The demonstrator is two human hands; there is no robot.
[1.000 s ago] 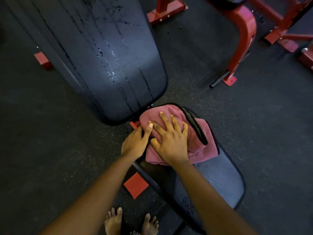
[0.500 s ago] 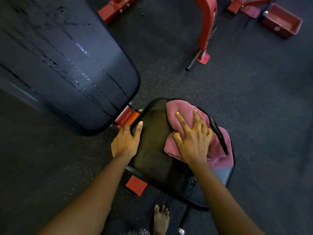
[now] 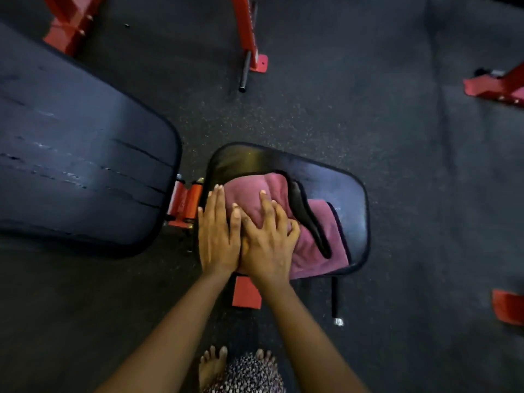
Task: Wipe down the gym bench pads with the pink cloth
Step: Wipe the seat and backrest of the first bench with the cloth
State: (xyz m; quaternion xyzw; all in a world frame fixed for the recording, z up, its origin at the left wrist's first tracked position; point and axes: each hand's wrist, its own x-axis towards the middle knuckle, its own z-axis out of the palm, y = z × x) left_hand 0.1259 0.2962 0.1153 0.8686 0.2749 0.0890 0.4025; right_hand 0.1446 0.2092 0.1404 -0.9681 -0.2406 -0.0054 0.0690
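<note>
Pink cloth swept back to the seat pad's left edge under the flat right hand, flat left hand laid alongside; streaked back pad likely remains undone.

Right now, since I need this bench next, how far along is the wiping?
Looks done: the seat pad's far corner, dark and unstreaked. In hand: the right hand presses the pink cloth on it, left hand alongside. Remaining: the backrest, streaked with drips, and the seat's speckled edge.

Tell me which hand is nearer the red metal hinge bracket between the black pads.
Left. The left hand lies just beside the red metal hinge bracket; the right hand presses the pink cloth, farther off.
</note>
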